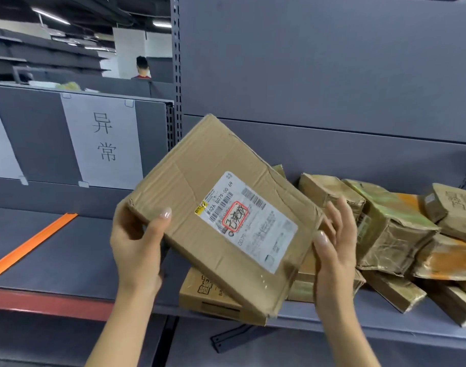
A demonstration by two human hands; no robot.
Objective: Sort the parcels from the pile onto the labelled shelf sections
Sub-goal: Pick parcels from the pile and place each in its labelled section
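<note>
A flat brown cardboard parcel (200,186) with a white shipping label (249,221) is held tilted in front of the shelf. My left hand (136,245) grips its lower left corner, thumb on top. My right hand (332,242) holds the right edge, thumb on the parcel's face and fingers behind. The pile of taped brown parcels (396,229) lies on the grey shelf (68,260) to the right. Another flat box (208,295) lies under the held parcel. A white paper sign (105,139) with two characters hangs on the left shelf back.
An orange divider strip (31,245) runs diagonally across the left shelf section. A perforated upright post (177,75) separates the two bays. A person in red (142,68) stands far behind the shelving. A second white sign (1,154) is at the far left.
</note>
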